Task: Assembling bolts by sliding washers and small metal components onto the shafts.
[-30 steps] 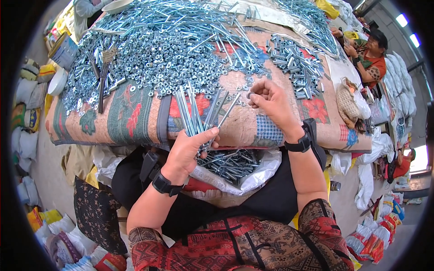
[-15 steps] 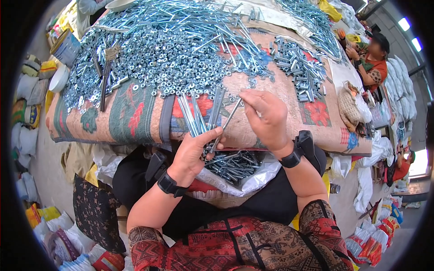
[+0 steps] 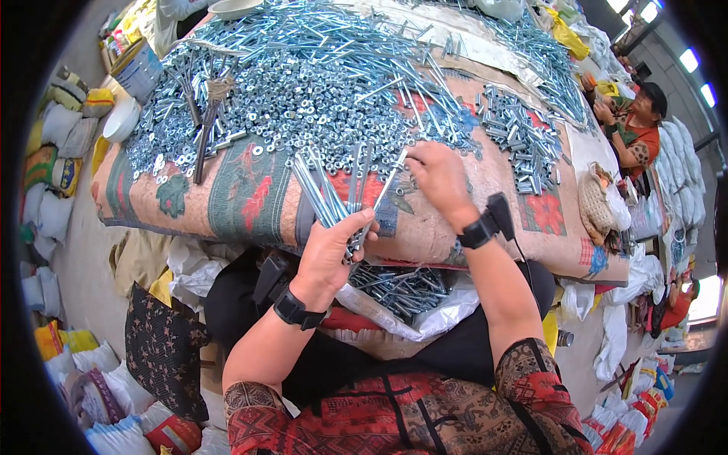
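A fanned bundle of long silvery bolts (image 3: 320, 189) is gripped in my left hand (image 3: 331, 254), their lower ends inside the closed fingers. One long bolt (image 3: 387, 186) slants away from the bundle, up and to the right. At its upper end, the thumb and fingers of my right hand (image 3: 441, 178) are pinched together. Whether a small nut sits between those fingertips is too small to tell. Just beyond both hands spreads a heap of small metal nuts (image 3: 318, 106) on the patterned cloth (image 3: 227, 189) of the table.
Long thin rods (image 3: 326, 30) lie heaped behind the nuts. Short metal sleeves (image 3: 523, 140) form a pile at the right. Below the table edge, a white sack (image 3: 440, 318) in my lap holds many bolts. Dark sticks (image 3: 203, 148) stand at left; another person (image 3: 637, 136) sits far right.
My right hand has turned slightly and its fingers stay at the slanting bolt's upper end. The left hand keeps its bundle. The whole view has shifted a little.
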`<state>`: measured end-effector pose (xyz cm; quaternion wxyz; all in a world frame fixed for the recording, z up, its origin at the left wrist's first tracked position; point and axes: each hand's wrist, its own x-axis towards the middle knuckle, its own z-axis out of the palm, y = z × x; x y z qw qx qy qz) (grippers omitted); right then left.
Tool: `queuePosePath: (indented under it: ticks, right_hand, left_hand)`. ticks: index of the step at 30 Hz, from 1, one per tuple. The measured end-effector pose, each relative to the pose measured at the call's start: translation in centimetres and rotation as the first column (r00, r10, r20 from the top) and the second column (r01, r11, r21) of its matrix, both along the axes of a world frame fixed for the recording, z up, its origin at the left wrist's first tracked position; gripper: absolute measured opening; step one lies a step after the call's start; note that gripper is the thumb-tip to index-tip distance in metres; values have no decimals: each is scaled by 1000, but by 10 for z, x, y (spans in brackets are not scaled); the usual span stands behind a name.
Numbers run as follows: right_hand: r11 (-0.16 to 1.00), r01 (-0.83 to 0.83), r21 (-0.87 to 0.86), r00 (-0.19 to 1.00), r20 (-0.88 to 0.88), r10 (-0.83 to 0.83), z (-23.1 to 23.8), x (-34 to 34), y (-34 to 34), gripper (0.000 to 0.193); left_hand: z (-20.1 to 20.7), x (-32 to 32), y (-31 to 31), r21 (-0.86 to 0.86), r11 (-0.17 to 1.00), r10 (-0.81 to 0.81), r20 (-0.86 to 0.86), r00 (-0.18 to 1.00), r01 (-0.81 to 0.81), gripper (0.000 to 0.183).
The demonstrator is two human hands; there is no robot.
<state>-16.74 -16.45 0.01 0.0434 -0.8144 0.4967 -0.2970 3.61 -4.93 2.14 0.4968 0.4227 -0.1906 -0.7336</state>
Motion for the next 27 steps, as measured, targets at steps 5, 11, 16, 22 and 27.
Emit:
queuePosePath:
  ticks: [5, 11, 16, 22, 27]
  right_hand:
    - [790, -380, 481, 573, 793, -207, 34, -23, 14, 20]
    - [752, -443, 489, 579, 796, -176, 50, -37, 42, 18]
    - [791, -407, 456, 550, 814, -186, 63, -39, 54, 22]
    - [566, -543, 620, 571, 767, -293, 42, -19, 78, 19]
    - [613, -489, 621, 596, 751, -285, 54, -25, 74, 15]
  left_hand:
    - [4, -3, 4, 14, 997, -79, 14, 997, 79, 18]
    - [-7, -15, 10, -10, 987, -160, -12, 987, 160, 16]
    - [-1, -20, 10, -36, 984, -178, -28, 984, 177, 15]
    - [2, -27, 7, -134, 975, -175, 9, 984, 175, 17]
    - [-13, -34, 3, -178, 981, -44, 165, 985, 74, 22]
